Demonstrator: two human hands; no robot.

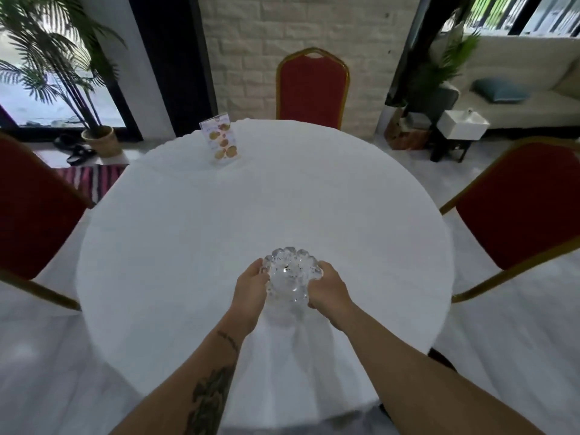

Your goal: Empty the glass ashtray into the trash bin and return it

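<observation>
A clear glass ashtray [290,273] with a bumpy, knobbed rim is at the near edge of the round table [251,208], which is covered by a white cloth. Small dark specks show inside the ashtray. My left hand [251,288] grips its left side and my right hand [328,287] grips its right side. I cannot tell whether the ashtray rests on the cloth or is just above it. No trash bin is in view.
A standing menu card [221,139] is at the far side of the table. Red chairs with gold frames stand at the far side [312,89], the left [34,208] and the right [514,202]. A potted palm [62,73] is at the back left, a sofa [518,86] at the back right.
</observation>
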